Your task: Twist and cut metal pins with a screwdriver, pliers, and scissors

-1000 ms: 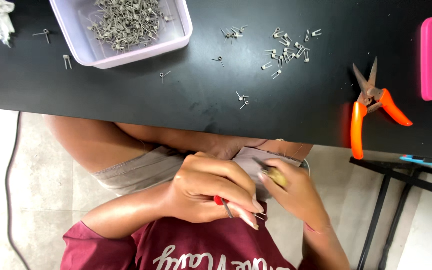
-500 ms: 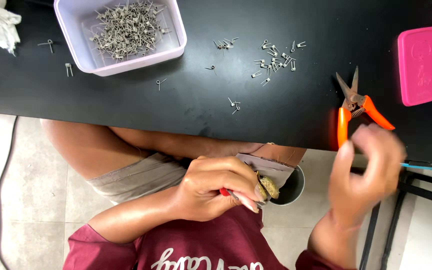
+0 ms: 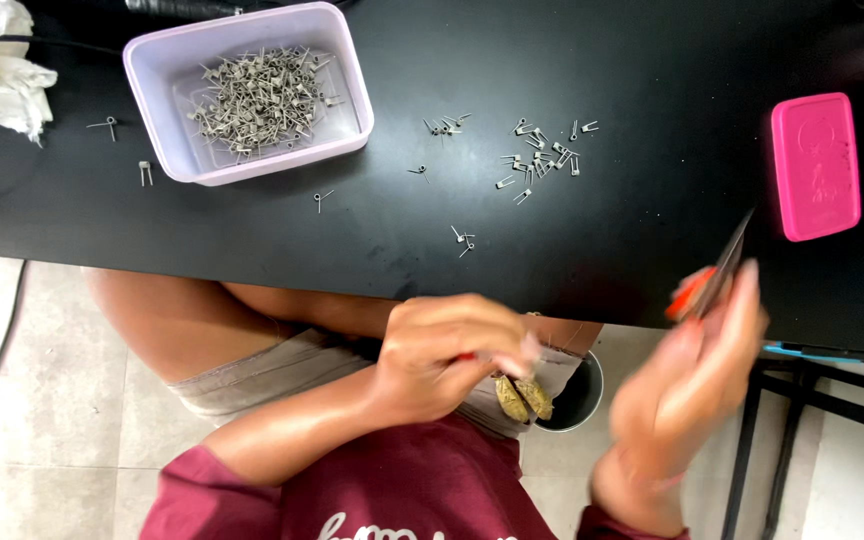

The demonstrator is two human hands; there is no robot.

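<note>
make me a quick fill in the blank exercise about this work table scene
1. The small metal parts fill a pale ____ tub on the black table.
2. The right hand holds orange-handled ____.
3. The flat pad near the table's right end is ____.
4. The left hand pinches a small olive-brown piece above a dark ____.

Missing words: purple; cutters; pink; cup

Left hand (image 3: 447, 355) pinches small olive-brown lump (image 3: 522, 397) over lap, above dark round cup (image 3: 580, 398). Right hand (image 3: 687, 385), blurred, grips orange-handled metal snips (image 3: 712, 280) at black table (image 3: 602, 250) edge. Lilac plastic tub (image 3: 350, 85) holds grey wire springs (image 3: 252, 100); pink rectangular case (image 3: 815, 165) lies right.
</note>
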